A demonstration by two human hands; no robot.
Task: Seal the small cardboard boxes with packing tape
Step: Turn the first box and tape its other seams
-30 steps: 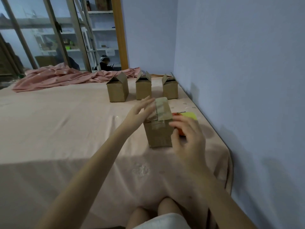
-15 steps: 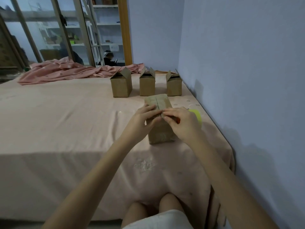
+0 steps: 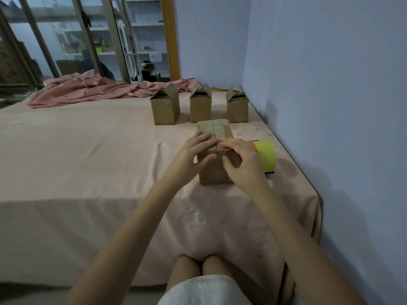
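A small cardboard box [image 3: 217, 130] stands on the pink-covered table [image 3: 88, 155] in front of me, its two top flaps folded flat with a seam down the middle. My left hand [image 3: 193, 150] presses the left flap, thumb against the front face. My right hand [image 3: 242, 159] presses the right flap, its thumb also on the front face. A yellow-green tape roll on an orange dispenser [image 3: 265, 156] lies right of the box, partly behind my right hand. Three more boxes [image 3: 165, 108], [image 3: 200, 108], [image 3: 237, 108] stand in a row behind, with flaps raised.
A rumpled pink cloth [image 3: 92, 89] lies along the table's far edge. The wall [image 3: 330, 106] runs close along the table's right side. Glass doors and shelves lie beyond the table, with a person seated there.
The flaps of the near box, raised a second ago, now lie flat. Both hands came together on top of the box and have slid down over its front edge.
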